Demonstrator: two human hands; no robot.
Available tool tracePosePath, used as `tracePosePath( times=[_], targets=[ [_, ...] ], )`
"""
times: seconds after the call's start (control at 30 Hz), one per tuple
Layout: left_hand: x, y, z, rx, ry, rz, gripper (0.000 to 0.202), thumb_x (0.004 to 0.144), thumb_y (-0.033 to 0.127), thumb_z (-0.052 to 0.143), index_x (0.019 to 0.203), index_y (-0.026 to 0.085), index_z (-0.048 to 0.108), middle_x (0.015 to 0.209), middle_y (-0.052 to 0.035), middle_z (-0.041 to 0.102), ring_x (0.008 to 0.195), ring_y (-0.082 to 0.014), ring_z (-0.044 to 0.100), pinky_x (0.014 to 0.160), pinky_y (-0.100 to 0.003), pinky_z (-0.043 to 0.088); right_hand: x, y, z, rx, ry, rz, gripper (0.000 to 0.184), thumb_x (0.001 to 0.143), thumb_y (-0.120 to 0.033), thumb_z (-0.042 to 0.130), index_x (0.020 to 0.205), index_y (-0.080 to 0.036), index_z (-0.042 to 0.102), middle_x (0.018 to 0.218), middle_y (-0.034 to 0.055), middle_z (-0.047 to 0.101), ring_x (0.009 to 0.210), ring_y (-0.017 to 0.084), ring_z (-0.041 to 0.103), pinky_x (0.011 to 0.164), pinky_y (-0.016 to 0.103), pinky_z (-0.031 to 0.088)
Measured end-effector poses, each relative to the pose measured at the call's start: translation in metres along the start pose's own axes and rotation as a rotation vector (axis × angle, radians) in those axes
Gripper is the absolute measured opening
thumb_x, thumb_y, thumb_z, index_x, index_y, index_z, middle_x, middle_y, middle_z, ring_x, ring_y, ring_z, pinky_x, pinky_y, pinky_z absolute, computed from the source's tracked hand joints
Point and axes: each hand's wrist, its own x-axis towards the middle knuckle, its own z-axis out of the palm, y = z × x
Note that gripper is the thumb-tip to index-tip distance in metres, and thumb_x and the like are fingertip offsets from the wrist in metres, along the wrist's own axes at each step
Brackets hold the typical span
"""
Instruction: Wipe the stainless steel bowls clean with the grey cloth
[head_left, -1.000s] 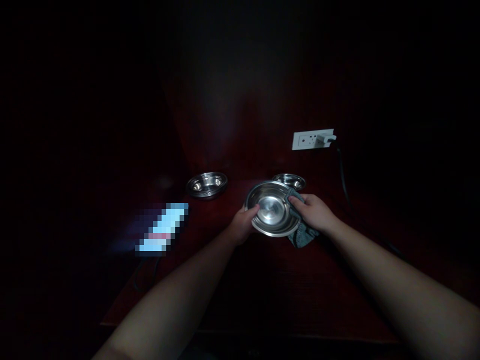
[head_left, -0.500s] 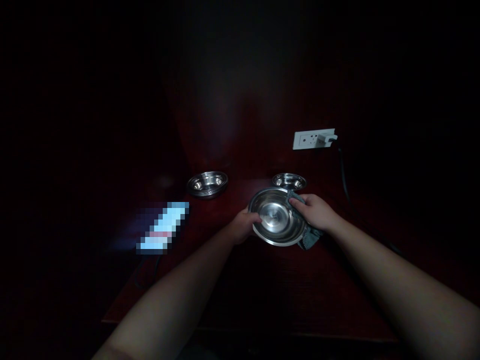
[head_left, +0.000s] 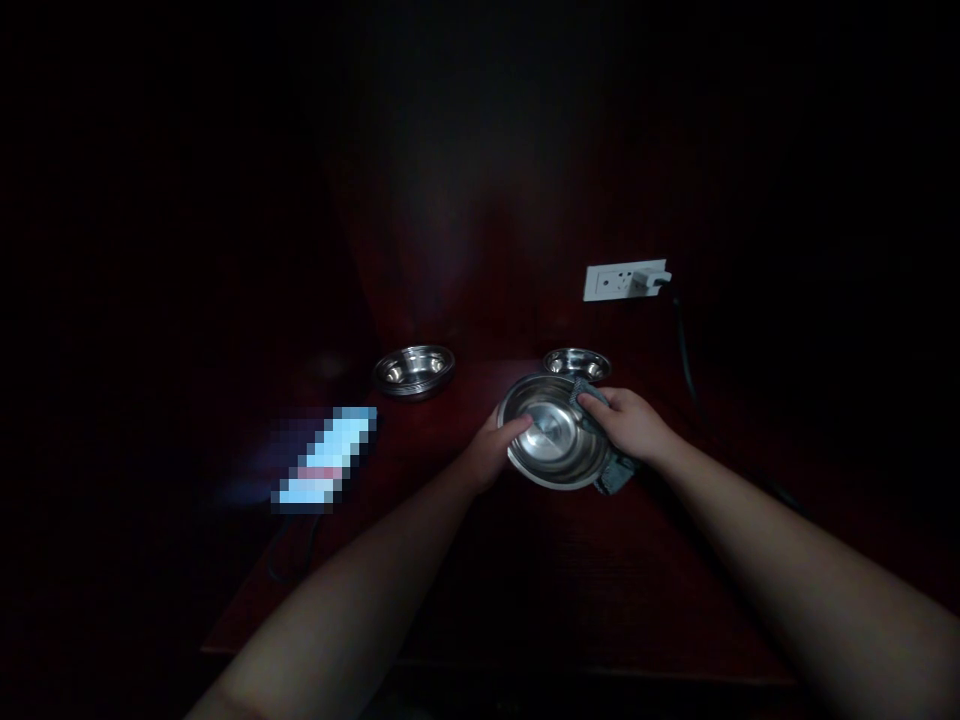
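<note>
A shiny metal bowl (head_left: 551, 440) is held up between my hands, its inside tilted toward me. My left hand (head_left: 491, 450) grips its left rim, with the thumb over the edge and the fingers hidden underneath. On the right side, my right hand (head_left: 630, 420) pinches a grey-green cloth (head_left: 616, 474) around the rim, the thumb inside. Part of the cloth hangs below the bowl. Behind it, another metal bowl (head_left: 577, 362) rests on the table, partly covered by the held one. A stack of metal bowls (head_left: 415, 370) sits further left.
The dark red table (head_left: 540, 590) has its front edge near me. A lit, blurred-out screen (head_left: 326, 460) lies at left with a cable by it. On the back wall a white socket plate (head_left: 622, 280) holds a plug, whose cord (head_left: 686, 360) runs down the right.
My left hand has shifted slightly along the rim, its thumb now reaching further into the bowl. The right hand and cloth have hardly moved.
</note>
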Motion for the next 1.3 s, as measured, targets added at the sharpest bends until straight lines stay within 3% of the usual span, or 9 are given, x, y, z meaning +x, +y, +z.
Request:
tracePosePath(
  times=[0.2, 0.33, 0.5, 0.7, 0.97, 1.3],
  targets=[
    [0.003, 0.0, 0.0, 0.0, 0.017, 0.109, 0.057, 0.073, 0.027, 0.069, 0.127, 0.018, 0.052, 0.12, -0.0097, 0.064, 0.12, -0.0277, 0.054, 0.102, -0.04, 0.041, 0.002, 0.005, 0.004, 0.06, 0.09, 0.014, 0.043, 0.085, -0.053, 0.045, 0.083, -0.016, 0.066, 0.074, 0.0072, 0.07, 0.069, 0.022, 0.065, 0.061, 0.029, 0.048],
    [0.005, -0.005, -0.004, 0.001, 0.053, 0.063, 0.05, 0.07, 0.026, 0.069, 0.118, 0.016, 0.058, 0.114, -0.0097, 0.067, 0.116, -0.0285, 0.056, 0.099, -0.041, 0.043, 0.001, 0.003, 0.005, 0.086, 0.092, -0.006, 0.043, 0.085, -0.053, 0.045, 0.083, -0.016, 0.065, 0.074, 0.0071, 0.07, 0.067, 0.021, 0.065, 0.06, 0.029, 0.048],
    [0.007, -0.011, -0.009, 0.015, 0.128, -0.078, 0.031, 0.062, 0.017, 0.066, 0.093, 0.012, 0.065, 0.099, -0.0098, 0.071, 0.099, -0.0281, 0.063, 0.087, -0.04, 0.048, 0.0, -0.001, 0.004, 0.048, 0.043, 0.042, 0.039, 0.085, -0.049, 0.045, 0.079, -0.016, 0.065, 0.074, 0.0074, 0.071, 0.068, 0.021, 0.065, 0.061, 0.028, 0.048],
    [0.005, -0.005, -0.007, 0.04, 0.136, -0.143, 0.026, 0.054, 0.011, 0.059, 0.079, 0.011, 0.064, 0.068, -0.0047, 0.068, 0.069, -0.0204, 0.064, 0.068, -0.032, 0.05, 0.001, 0.007, 0.004, 0.07, -0.016, 0.012, 0.04, 0.084, -0.052, 0.047, 0.079, -0.017, 0.065, 0.074, 0.0063, 0.071, 0.065, 0.02, 0.066, 0.061, 0.028, 0.048],
    [0.001, 0.001, -0.004, 0.074, 0.118, -0.237, 0.023, 0.052, 0.007, 0.055, 0.074, 0.01, 0.063, 0.059, -0.0042, 0.064, 0.055, -0.0167, 0.06, 0.058, -0.03, 0.049, 0.0, 0.004, 0.0, 0.007, -0.038, -0.001, 0.04, 0.085, -0.05, 0.046, 0.079, -0.017, 0.066, 0.073, 0.0058, 0.071, 0.065, 0.019, 0.065, 0.061, 0.027, 0.047],
    [-0.002, 0.002, -0.011, 0.125, 0.058, -0.285, 0.029, 0.055, 0.006, 0.056, 0.082, 0.011, 0.063, 0.062, -0.0042, 0.065, 0.054, -0.0168, 0.061, 0.054, -0.029, 0.049, 0.0, 0.005, -0.003, 0.003, -0.106, -0.02, 0.04, 0.084, -0.05, 0.047, 0.08, -0.016, 0.067, 0.073, 0.0064, 0.071, 0.066, 0.02, 0.064, 0.06, 0.029, 0.047]
  ],
)
